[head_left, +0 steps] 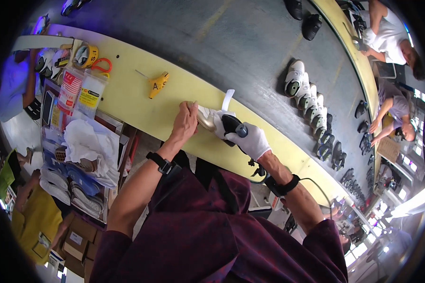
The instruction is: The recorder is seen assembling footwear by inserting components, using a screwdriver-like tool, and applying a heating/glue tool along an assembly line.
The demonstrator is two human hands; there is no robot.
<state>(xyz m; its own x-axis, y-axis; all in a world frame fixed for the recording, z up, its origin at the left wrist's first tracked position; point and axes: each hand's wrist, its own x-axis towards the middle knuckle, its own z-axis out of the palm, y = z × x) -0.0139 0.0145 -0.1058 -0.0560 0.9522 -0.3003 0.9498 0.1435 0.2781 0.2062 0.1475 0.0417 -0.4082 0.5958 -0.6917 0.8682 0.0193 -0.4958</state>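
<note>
My bare left hand (186, 121) is closed on the toe end of a white and gold shoe (208, 120), held tilted over the near edge of the yellow bench. A white strap (228, 99) sticks up from the shoe on its far side. In a white glove, my right hand (253, 141) grips a dark tool with a grey round end (242, 130) at the shoe's black opening. The tool's kind and its working end are hidden. Farther left on the bench lies a yellow-handled tool (158, 85) with a thin metal shaft.
Beyond the yellow bench (127, 70), a grey conveyor belt (250, 42) carries a row of white shoes (302, 85) and several black ones. Tape (86, 55), orange-handled scissors (102, 65) and a shoe rack (87, 198) are at left. Co-workers (387, 108) sit across the belt.
</note>
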